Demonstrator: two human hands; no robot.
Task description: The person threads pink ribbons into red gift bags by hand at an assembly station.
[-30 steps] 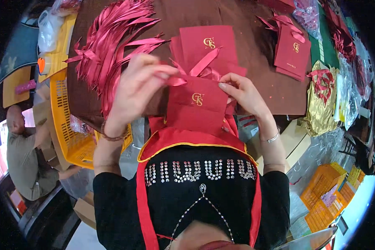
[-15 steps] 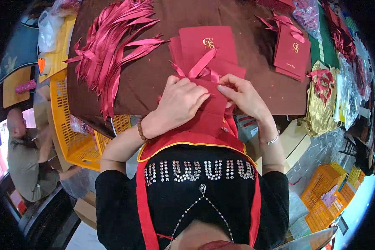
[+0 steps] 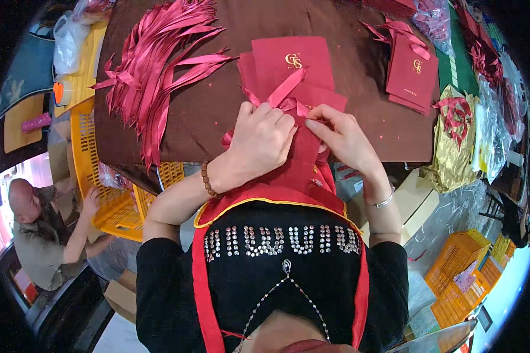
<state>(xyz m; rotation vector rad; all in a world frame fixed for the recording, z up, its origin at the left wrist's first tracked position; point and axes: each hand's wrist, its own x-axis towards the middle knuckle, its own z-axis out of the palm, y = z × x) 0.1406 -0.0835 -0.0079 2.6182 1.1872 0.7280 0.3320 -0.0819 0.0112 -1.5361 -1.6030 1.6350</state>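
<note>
At the table's near edge I hold a small dark red paper bag (image 3: 297, 150), with a shiny red satin ribbon (image 3: 287, 86) sticking up from its top. My left hand (image 3: 261, 136) is closed over the bag's upper left side, its fingers curled and their tips hidden. On the other side, my right hand (image 3: 343, 136) pinches the top edge by the ribbon with thumb and forefinger. Just beyond my hands lies a loose stack of flat red paper bags (image 3: 315, 56) with a gold emblem.
A heap of red ribbons (image 3: 153, 76) covers the brown tablecloth (image 3: 359, 138) at left. Bags with ribbons (image 3: 411, 73) lie at right, near gold wrapping (image 3: 453, 153). A yellow plastic crate (image 3: 103, 200) stands left below the table, with another person (image 3: 47, 229) beside it.
My left hand has turned slightly and its fingers are curled in more. The right hand has barely shifted. At left, the other person has leaned in and raised a hand to the yellow crate.
</note>
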